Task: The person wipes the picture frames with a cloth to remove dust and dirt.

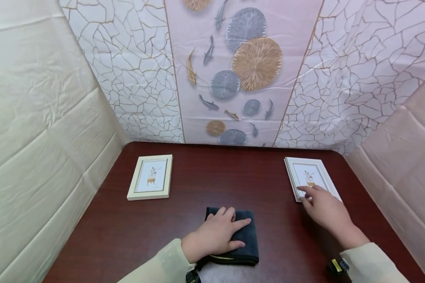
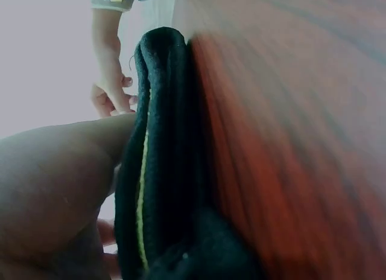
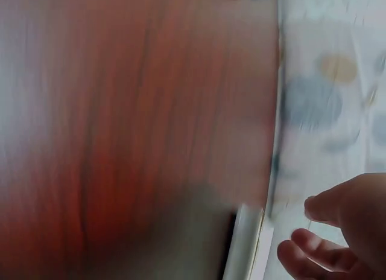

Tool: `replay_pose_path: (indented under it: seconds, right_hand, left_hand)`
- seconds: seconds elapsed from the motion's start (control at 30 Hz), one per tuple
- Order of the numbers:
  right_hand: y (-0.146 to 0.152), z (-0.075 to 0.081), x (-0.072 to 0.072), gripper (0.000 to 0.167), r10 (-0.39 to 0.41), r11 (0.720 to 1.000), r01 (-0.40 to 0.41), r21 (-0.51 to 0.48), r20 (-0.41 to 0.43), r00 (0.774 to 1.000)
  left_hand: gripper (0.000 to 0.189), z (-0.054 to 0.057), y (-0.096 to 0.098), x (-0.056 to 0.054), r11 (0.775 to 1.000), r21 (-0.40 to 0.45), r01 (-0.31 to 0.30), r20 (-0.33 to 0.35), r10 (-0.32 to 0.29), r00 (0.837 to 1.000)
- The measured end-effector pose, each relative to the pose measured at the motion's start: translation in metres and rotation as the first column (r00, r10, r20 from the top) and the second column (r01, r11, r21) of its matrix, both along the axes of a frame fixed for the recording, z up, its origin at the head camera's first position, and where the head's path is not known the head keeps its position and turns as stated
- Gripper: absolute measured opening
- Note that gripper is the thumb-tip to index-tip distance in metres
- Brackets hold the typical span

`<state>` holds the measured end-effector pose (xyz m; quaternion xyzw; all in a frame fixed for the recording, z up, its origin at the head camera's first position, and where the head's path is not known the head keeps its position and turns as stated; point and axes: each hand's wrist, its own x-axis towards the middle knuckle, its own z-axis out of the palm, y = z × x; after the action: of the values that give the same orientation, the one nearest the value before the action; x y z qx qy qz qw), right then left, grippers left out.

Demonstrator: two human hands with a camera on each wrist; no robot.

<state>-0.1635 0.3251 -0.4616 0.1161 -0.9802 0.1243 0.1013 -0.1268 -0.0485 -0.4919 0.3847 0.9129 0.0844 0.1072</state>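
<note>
A folded dark cloth (image 1: 245, 236) with black edging lies near the front middle of the table. Across its top rests my left hand (image 1: 217, 234), thumb and fingers spread. In the left wrist view the cloth (image 2: 163, 147) shows its thick folded layers and a yellow line along the edge. My right hand (image 1: 325, 206) is over the near part of a white picture frame (image 1: 313, 167) on the right, index finger reaching across it. The right wrist view shows this hand (image 3: 350, 232) with loosely bent fingers and nothing between them, beside the frame's edge (image 3: 244, 244).
A cream picture frame (image 1: 166, 177) with a plant drawing lies flat at the table's left. The dark red-brown table (image 1: 226, 177) ends at a patterned cloth wall (image 1: 141, 70) behind. Plain fabric walls (image 1: 39, 118) stand along both sides.
</note>
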Motion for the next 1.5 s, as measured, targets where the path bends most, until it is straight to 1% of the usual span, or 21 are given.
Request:
replay_pose_path:
  seconds: [0.07, 0.13, 0.17, 0.23, 0.3, 0.37, 0.4, 0.47, 0.57, 0.7, 0.8, 0.87, 0.93, 1.03, 1.1, 1.13, 1.2, 1.3, 1.37, 1.4, 1.5]
  right_hand:
    - [-0.013, 0.0, 0.008, 0.032, 0.037, 0.999, -0.037, -0.007, -0.022, 0.999]
    - [-0.025, -0.001, 0.016, 0.03, 0.058, 0.998, -0.058, -0.003, -0.015, 0.998]
    - [-0.031, -0.002, 0.02, 0.029, 0.064, 0.998, -0.064, 0.001, -0.005, 0.998]
    - [-0.04, -0.003, 0.027, 0.028, 0.078, 0.997, -0.079, 0.009, 0.026, 0.997]
    - [-0.049, -0.004, 0.034, 0.029, 0.087, 0.996, -0.088, 0.012, 0.055, 0.995]
    - [-0.054, -0.006, 0.037, 0.029, 0.099, 0.995, -0.1, 0.002, 0.072, 0.992]
    - [-0.055, -0.007, 0.039, 0.029, 0.105, 0.994, -0.105, -0.005, 0.077, 0.991]
    - [-0.058, -0.008, 0.041, 0.029, 0.117, 0.993, -0.115, -0.026, 0.093, 0.989]
    - [-0.06, -0.011, 0.044, 0.029, 0.136, 0.99, -0.129, -0.059, 0.14, 0.981]
    - [-0.063, -0.015, 0.047, 0.026, 0.154, 0.986, -0.135, -0.1, 0.206, 0.966]
    - [-0.064, -0.017, 0.048, 0.024, 0.169, 0.982, -0.144, -0.125, 0.223, 0.96]
    - [-0.065, -0.018, 0.049, 0.024, 0.179, 0.979, -0.151, -0.139, 0.22, 0.959]
    - [-0.066, -0.018, 0.05, 0.024, 0.183, 0.977, -0.151, -0.151, 0.223, 0.957]
    - [-0.068, -0.018, 0.05, 0.024, 0.192, 0.973, -0.153, -0.174, 0.237, 0.952]
    - [-0.069, -0.018, 0.05, 0.025, 0.199, 0.97, -0.154, -0.189, 0.252, 0.947]
    - [-0.07, -0.018, 0.049, 0.025, 0.206, 0.968, -0.158, -0.195, 0.259, 0.944]
    - [-0.07, -0.018, 0.048, 0.026, 0.212, 0.966, -0.161, -0.201, 0.27, 0.939]
    - [-0.07, -0.018, 0.047, 0.028, 0.215, 0.966, -0.16, -0.203, 0.284, 0.934]
    - [-0.069, -0.019, 0.047, 0.029, 0.218, 0.966, -0.164, -0.202, 0.286, 0.933]
    - [-0.068, -0.019, 0.047, 0.03, 0.221, 0.966, -0.168, -0.199, 0.288, 0.932]
    - [-0.067, -0.019, 0.046, 0.033, 0.24, 0.964, -0.194, -0.183, 0.28, 0.929]
  left_hand:
    - [0.068, 0.0, -0.001, -0.001, 0.999, 0.043, -0.001, 0.01, 0.001, 1.0]
    - [0.065, -0.003, -0.005, -0.004, 0.994, 0.112, -0.009, 0.031, 0.005, 1.0]
    - [0.062, -0.003, -0.008, -0.006, 0.988, 0.154, -0.017, 0.046, 0.01, 0.999]
    - [0.056, -0.003, -0.017, -0.01, 0.969, 0.242, -0.039, 0.05, 0.027, 0.998]
    - [0.05, -0.003, -0.029, -0.016, 0.946, 0.318, -0.067, 0.007, 0.069, 0.998]
    - [0.043, 0.001, -0.044, -0.023, 0.922, 0.372, -0.11, -0.069, 0.146, 0.987]
    - [0.041, 0.003, -0.053, -0.027, 0.911, 0.389, -0.139, -0.112, 0.196, 0.974]
    - [0.038, 0.009, -0.073, -0.035, 0.888, 0.41, -0.208, -0.165, 0.296, 0.941]
    - [0.038, 0.017, -0.106, -0.045, 0.849, 0.422, -0.318, -0.196, 0.427, 0.883]
    - [0.043, 0.02, -0.157, -0.058, 0.801, 0.405, -0.441, -0.22, 0.553, 0.803]
    - [0.048, 0.022, -0.194, -0.063, 0.764, 0.366, -0.531, -0.217, 0.625, 0.75]
    - [0.053, 0.024, -0.215, -0.064, 0.741, 0.323, -0.588, -0.192, 0.66, 0.727]
    - [0.06, 0.025, -0.233, -0.064, 0.722, 0.269, -0.637, -0.154, 0.686, 0.712]
    - [0.072, 0.022, -0.253, -0.065, 0.701, 0.184, -0.689, -0.091, 0.71, 0.698]
    - [0.077, 0.017, -0.264, -0.066, 0.696, 0.138, -0.704, -0.055, 0.716, 0.696]
    - [0.078, 0.015, -0.269, -0.067, 0.698, 0.119, -0.706, -0.038, 0.714, 0.699]
    - [0.078, 0.009, -0.278, -0.068, 0.709, 0.103, -0.697, -0.006, 0.702, 0.713]
    - [0.076, 0.001, -0.286, -0.07, 0.732, 0.112, -0.673, 0.038, 0.673, 0.739]
    - [0.075, -0.001, -0.289, -0.071, 0.738, 0.128, -0.662, 0.059, 0.661, 0.748]
    - [0.074, -0.002, -0.289, -0.071, 0.739, 0.131, -0.661, 0.064, 0.659, 0.75]
    - [0.077, 0.001, -0.287, -0.072, 0.734, 0.127, -0.668, 0.068, 0.665, 0.744]
